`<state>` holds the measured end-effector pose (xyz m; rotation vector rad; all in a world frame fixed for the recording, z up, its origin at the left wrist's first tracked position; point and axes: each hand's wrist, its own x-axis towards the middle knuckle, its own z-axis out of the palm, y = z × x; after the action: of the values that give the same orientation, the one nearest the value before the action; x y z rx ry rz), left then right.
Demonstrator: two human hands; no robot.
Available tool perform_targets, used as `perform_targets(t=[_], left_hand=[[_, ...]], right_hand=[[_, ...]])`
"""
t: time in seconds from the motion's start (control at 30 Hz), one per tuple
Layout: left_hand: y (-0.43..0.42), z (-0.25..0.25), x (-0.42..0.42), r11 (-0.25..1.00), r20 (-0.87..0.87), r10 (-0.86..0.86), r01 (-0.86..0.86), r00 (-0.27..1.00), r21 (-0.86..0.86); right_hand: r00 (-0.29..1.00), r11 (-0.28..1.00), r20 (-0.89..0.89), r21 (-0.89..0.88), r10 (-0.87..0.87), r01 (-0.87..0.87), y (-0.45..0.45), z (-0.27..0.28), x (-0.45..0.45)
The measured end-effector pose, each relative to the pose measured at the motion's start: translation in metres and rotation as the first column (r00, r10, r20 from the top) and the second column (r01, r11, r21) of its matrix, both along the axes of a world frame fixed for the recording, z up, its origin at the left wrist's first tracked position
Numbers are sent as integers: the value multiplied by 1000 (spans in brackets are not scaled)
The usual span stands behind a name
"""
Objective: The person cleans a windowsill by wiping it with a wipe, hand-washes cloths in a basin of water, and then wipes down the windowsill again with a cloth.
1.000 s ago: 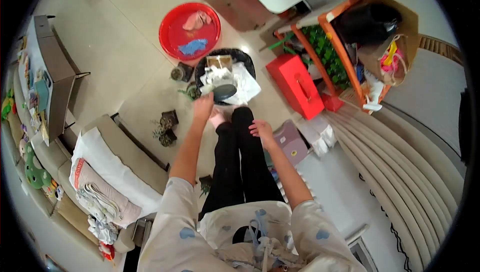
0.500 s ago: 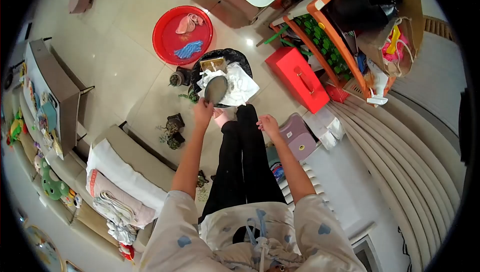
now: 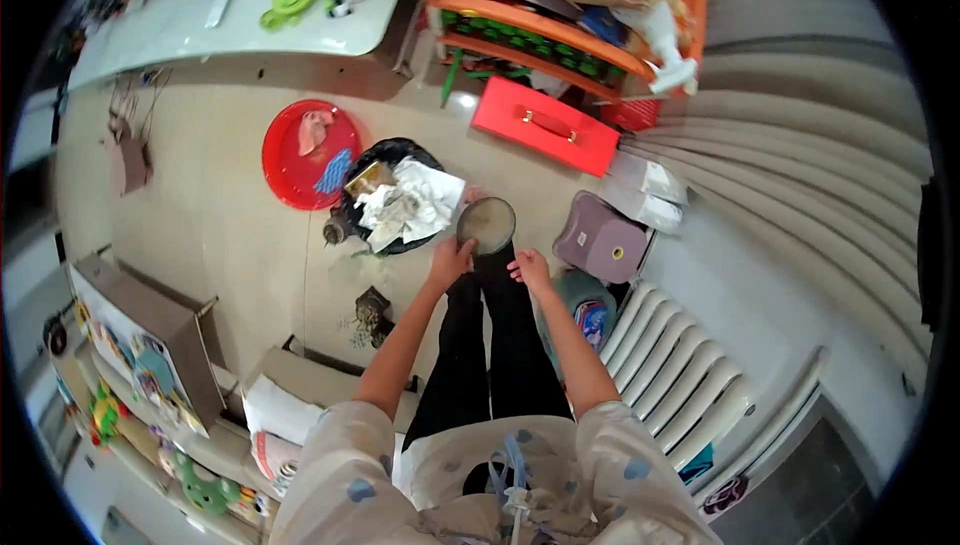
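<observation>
My left hand (image 3: 452, 263) grips the near-left edge of a round shallow dish (image 3: 487, 226) with a dark rim and a tan inside. The dish is held above my knees. My right hand (image 3: 530, 269) hovers close to the dish's lower right, fingers loosely bent and apart, holding nothing. Ahead to the left stands a bin lined with a black bag (image 3: 424, 154), filled with crumpled white paper (image 3: 415, 201) and a gold-coloured box (image 3: 369, 181).
A red basin (image 3: 283, 180) with pink and blue cloths lies beyond the bin. Potted plants (image 3: 372, 310) stand on the floor at left. To the right are a red box (image 3: 545, 127), a mauve stool (image 3: 603, 237) and a white radiator (image 3: 670, 375).
My left hand has carried the dish from over the bin rightward to above my knees, close to my right hand. My view has turned, showing more of the white table.
</observation>
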<state>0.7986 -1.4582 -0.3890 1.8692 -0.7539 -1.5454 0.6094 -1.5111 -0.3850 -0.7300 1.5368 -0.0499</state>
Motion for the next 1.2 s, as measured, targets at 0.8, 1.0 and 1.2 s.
perform_targets(t=[0.8,1.0,1.2], left_hand=[[-233,-179,-152,934,-133,-281,303,950,190],[-219,-143,-147,933,-223,-68,141,973,332],[-147,-71,-117,861,-135,-438,458,889,219]], right_hand=[[877,880,91,-15,-471,474,-56,-107,-151],[553,685,498,120,-668,719,-81,-48,-143],[-254,355,681,619,-686,701,-61,14,-130]])
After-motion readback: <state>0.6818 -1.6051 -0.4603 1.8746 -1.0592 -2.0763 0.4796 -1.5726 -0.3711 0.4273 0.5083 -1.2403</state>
